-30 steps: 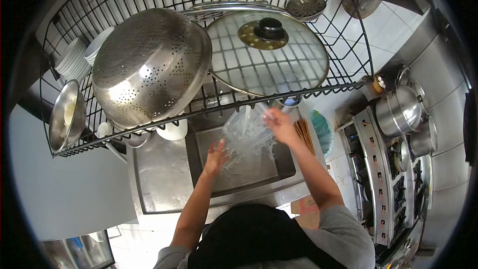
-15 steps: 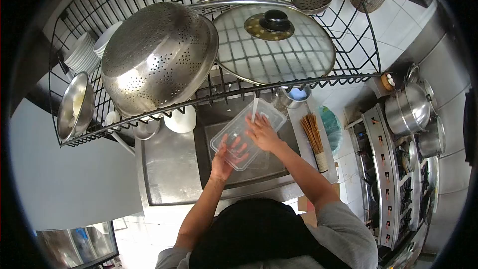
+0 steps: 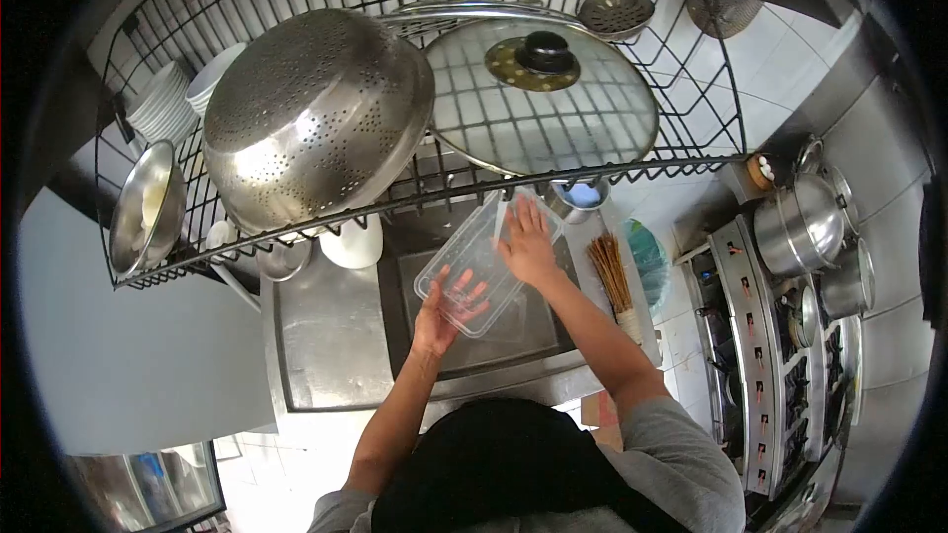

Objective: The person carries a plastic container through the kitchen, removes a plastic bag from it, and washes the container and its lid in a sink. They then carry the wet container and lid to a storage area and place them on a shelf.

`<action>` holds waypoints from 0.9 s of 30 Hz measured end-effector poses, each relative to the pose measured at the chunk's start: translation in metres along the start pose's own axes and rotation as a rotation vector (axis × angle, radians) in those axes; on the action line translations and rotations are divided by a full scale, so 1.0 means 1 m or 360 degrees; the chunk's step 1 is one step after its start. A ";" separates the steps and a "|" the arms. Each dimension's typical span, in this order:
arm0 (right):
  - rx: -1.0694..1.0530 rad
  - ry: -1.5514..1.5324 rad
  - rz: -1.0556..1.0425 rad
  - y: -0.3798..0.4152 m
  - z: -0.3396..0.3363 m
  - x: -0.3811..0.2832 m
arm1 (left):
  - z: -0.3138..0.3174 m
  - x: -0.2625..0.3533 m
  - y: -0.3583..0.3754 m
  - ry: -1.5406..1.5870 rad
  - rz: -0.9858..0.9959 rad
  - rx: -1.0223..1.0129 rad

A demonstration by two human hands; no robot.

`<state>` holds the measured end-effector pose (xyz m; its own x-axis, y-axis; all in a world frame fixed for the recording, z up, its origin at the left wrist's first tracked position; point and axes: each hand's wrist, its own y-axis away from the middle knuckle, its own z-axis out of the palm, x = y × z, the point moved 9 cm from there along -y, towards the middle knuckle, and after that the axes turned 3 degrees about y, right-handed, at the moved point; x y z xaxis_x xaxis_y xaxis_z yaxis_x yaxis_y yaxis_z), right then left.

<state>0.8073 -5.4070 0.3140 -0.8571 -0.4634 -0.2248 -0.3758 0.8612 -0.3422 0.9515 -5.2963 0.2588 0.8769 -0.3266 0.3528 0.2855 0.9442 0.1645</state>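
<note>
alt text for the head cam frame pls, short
Seen from above, a person holds a clear plastic container over a steel sink, left hand beneath it and right hand flat on it under a thin stream of water. A wire dish rack overhead carries a metal colander and a glass pot lid.

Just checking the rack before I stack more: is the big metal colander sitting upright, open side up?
No, the colander lies upside down on the wire rack, its perforated dome facing up.

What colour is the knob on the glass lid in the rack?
Black, on a brass-coloured disc; the knob shows best in the head view.
</note>
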 end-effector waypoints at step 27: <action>-0.0125 -0.1775 0.0899 0.014 -0.031 0.043 | -0.007 0.002 -0.076 -0.2905 0.0909 0.0832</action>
<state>0.7539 -5.4085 0.3277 -0.1552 0.0831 -0.9844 -0.1063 0.9893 0.1003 0.9347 -5.3685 0.2408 -0.6546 -0.0139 0.7558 -0.2547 0.9454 -0.2032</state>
